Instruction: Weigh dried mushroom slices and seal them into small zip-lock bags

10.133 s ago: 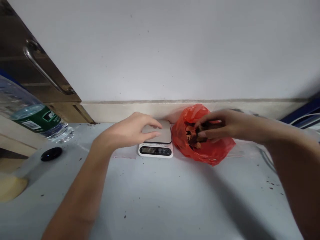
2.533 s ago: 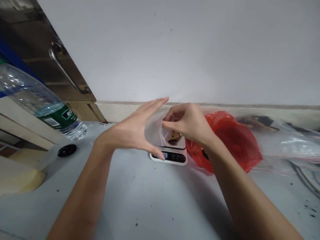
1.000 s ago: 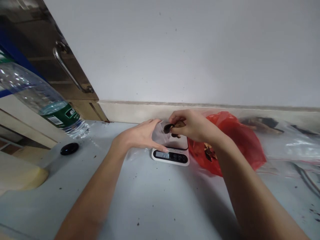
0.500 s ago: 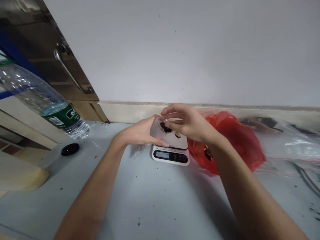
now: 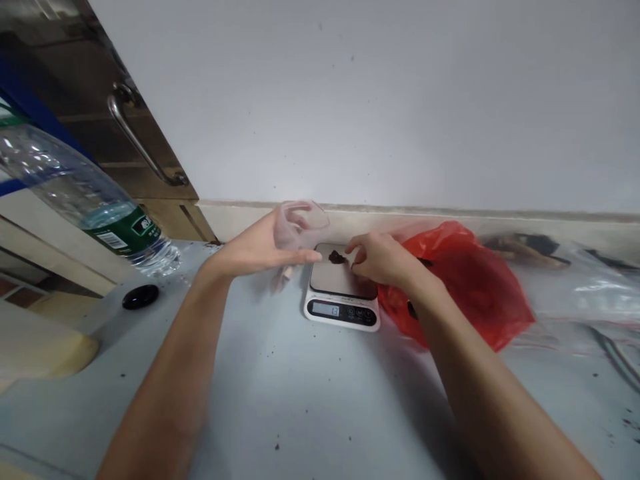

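Note:
My left hand (image 5: 255, 248) holds a clear plastic bag (image 5: 307, 220) at the left edge of a small white digital scale (image 5: 343, 283). The bag wraps round its fingers, and its thumb stretches out over the scale's plate. A dark, wrinkled dried piece (image 5: 337, 257) lies on the plate near the back. Just right of that piece, my right hand (image 5: 377, 259) has its fingertips curled down close to the plate. Whatever is between those fingertips is hidden. The lit display (image 5: 326, 309) appears to read 13, though the digits are small.
A red plastic bag (image 5: 480, 287) lies open right of the scale with dark pieces in it. Beyond it is a clear bag (image 5: 580, 287) with brown contents. On the left are a tilted water bottle (image 5: 120, 230) and a black oval object (image 5: 141, 297). A white wall (image 5: 360, 120) stands behind.
My left hand and the clear bag have moved left, off the plate. My right hand has come lower and right. The small yellowish-brown piece no longer shows; the display went from about 12 to 13.

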`<state>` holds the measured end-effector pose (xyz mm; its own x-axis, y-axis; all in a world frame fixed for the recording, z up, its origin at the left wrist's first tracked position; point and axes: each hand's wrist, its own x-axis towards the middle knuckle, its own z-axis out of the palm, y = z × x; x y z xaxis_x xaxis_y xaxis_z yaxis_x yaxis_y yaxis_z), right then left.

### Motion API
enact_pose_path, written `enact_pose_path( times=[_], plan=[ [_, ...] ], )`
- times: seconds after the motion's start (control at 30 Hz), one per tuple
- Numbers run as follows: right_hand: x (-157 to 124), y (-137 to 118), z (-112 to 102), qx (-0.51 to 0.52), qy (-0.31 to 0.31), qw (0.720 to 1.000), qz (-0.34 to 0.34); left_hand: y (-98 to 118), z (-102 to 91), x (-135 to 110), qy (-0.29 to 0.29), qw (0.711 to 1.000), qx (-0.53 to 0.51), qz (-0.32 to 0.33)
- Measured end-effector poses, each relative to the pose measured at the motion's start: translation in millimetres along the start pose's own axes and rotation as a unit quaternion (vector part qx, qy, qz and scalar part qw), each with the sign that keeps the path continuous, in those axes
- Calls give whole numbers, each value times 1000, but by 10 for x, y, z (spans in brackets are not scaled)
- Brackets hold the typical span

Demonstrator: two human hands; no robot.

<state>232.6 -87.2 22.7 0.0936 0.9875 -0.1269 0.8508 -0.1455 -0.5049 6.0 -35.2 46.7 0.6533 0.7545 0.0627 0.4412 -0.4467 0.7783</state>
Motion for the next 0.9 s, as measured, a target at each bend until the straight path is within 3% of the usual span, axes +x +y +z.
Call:
enact_pose_path(
  times=[0.13,0.3,0.5,0.7,0.9],
  plan=[
    [75,-42,26,20,6,1000,-17,40,19,-11,-10,990,118,-75],
    [228,-17,130,122,31,988,-86,-54,36,8,-32,985,156,-64],
    [314,27,288,120,34,989,-77,-123,39,31,-21,985,158,-67],
    [170,-18,42,174,24,982,-76,-134,62,51,-66,983,159,-63],
    [-65,-192,-171,299,22,930,-211,-20,166,58,-75,990,115,-20]
  ],
)
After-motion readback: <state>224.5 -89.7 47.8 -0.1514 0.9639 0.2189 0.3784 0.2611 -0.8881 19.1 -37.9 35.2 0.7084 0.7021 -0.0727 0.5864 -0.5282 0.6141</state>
